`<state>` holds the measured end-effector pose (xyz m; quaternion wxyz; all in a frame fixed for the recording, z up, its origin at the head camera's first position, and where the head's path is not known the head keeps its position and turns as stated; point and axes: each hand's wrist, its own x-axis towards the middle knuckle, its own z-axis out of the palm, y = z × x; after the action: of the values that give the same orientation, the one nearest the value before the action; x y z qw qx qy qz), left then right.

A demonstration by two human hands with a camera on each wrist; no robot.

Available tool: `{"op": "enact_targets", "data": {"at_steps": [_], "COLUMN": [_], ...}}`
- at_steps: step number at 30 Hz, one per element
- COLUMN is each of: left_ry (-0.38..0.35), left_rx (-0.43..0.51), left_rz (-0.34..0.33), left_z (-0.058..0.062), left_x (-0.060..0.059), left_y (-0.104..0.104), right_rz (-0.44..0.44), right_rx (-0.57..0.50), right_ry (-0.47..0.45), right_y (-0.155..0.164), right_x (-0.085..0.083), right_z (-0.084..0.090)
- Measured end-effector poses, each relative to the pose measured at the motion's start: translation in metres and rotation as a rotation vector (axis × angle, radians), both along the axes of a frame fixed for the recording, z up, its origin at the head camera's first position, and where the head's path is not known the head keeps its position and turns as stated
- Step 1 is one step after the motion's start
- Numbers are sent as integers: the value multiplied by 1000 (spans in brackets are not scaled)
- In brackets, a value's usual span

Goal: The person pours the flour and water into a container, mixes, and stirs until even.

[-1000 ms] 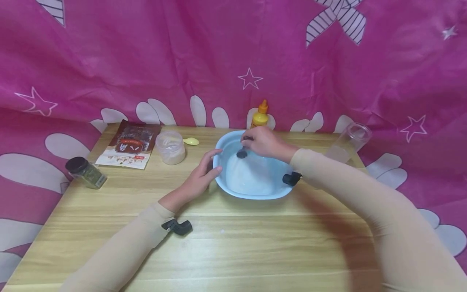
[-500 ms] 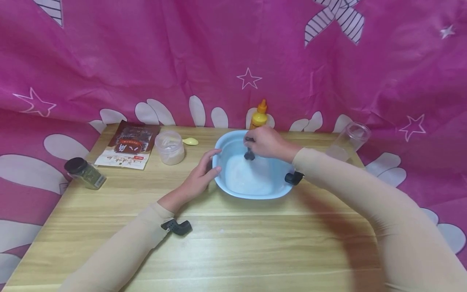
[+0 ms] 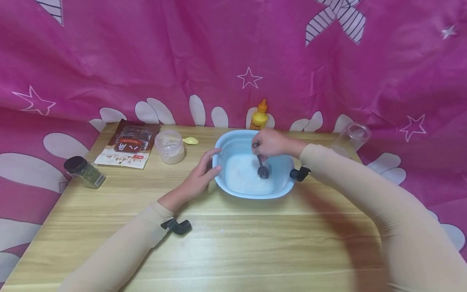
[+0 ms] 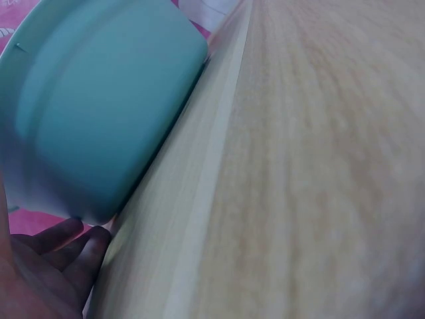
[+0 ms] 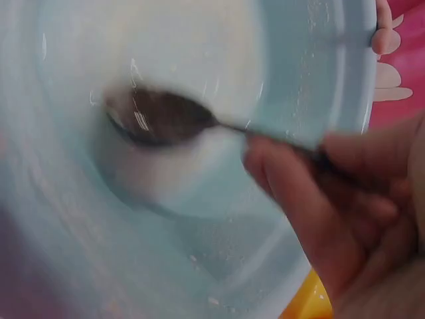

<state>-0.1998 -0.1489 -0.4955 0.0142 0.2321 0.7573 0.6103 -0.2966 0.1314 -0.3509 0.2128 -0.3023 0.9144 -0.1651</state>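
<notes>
A light blue plastic basin (image 3: 228, 187) stands on the table with some whitish liquid (image 3: 240, 172) in its bottom. My right hand (image 3: 270, 142) pinches the handle of a dark metal spoon (image 3: 263, 172) over the basin. The spoon's bowl is down at the liquid; in the right wrist view the spoon (image 5: 163, 116) is blurred. On the basin's left side rests my left hand (image 3: 200, 175), thumb and fingers spread against the rim. The left wrist view has the left hand's fingers (image 4: 66, 252) fairly straight against the basin's outer wall (image 4: 113, 100).
Left of the basin are a clear tub of white powder (image 3: 170, 149), a yellow spoon (image 3: 190, 140), a brown-and-white packet (image 3: 128, 144) and a black-lidded spice jar (image 3: 85, 173). Behind it stands a yellow squeeze bottle (image 3: 259, 117). A clear container (image 3: 351, 140) is at the right.
My right hand and the spoon have swept right and nearer to me inside the basin. The left hand and the basin hold still.
</notes>
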Motion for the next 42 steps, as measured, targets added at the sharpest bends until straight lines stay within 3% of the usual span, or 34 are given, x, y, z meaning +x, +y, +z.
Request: {"op": "enact_targets", "data": {"at_steps": [4,8,11,15,18,21,23,27,30,36,39,42], "left_ry": [-3,-6,-9,-13,-11,-10,-11,-18,-24,-27,-26,-24], "left_rx": [-3,-6,-2,10,8,1,-5,6,25,31,24,16], "left_rz": [4,7,6,-2,-4,2,5,0,-4,-3,-1,0], "left_z": [1,2,2,1,1,1,1,1,0,-1,0,2], "left_x": [0,1,1,1,1,1,1,2,3,4,3,3], "left_y": [1,1,1,1,1,1,1,0,0,0,0,1], "right_rz": [-74,-139,-141,-64,-9,-6,-31,-128,-181,-119,-83,-105], "right_rx": [13,-69,-153,-220,-217,-174,-144,-111,-160,-296,-293,-240], "right_ry": [205,227,141,-39,-175,-214,-164,50,100,-127,-232,-246], "right_y": [0,-5,-9,-9,-5,1,4,3,-4,-11,-8,-2], "right_x": [-1,2,6,9,8,3,-1,-6,-4,7,8,4], "right_z": [-1,-4,-7,-9,-8,-6,-4,-4,-6,-10,-11,-11]}}
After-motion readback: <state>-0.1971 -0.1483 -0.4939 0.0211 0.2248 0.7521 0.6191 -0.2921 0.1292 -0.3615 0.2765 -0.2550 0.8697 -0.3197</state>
